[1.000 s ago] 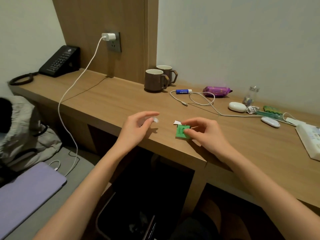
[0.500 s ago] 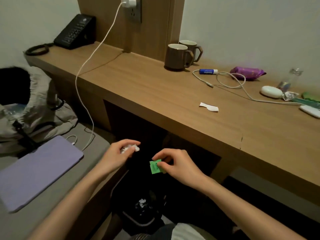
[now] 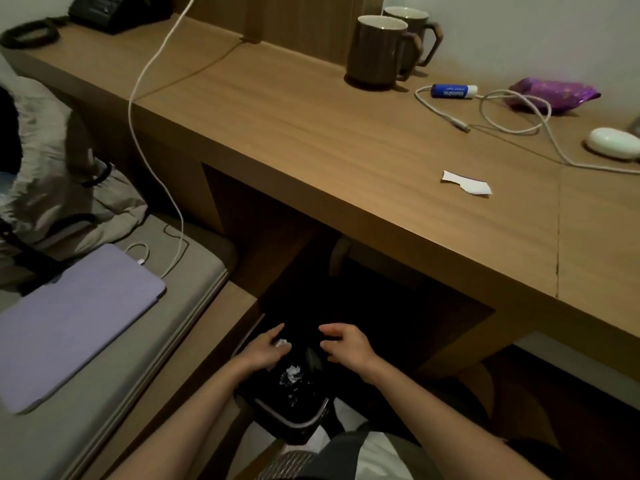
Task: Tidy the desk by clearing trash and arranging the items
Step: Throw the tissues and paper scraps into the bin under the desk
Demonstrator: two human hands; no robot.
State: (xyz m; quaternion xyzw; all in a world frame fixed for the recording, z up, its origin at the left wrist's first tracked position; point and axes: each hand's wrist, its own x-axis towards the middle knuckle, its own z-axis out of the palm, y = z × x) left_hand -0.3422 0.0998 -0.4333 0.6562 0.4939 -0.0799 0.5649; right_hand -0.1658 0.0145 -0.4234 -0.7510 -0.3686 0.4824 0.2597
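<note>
Both my hands hang low over the black bin (image 3: 291, 419) under the table (image 3: 311, 133). My left hand (image 3: 265, 351) pinches a small white wad (image 3: 282, 342) between thumb and fingertips, right above the bin's mouth, so letting go should drop it in. My right hand (image 3: 346, 344) is loosely curled and holds nothing I can see. The next trash, a torn paper scrap (image 3: 465, 183), lies up on the table, ahead and to the right, its long axis roughly along the front edge. My right hand is nearer.
</note>
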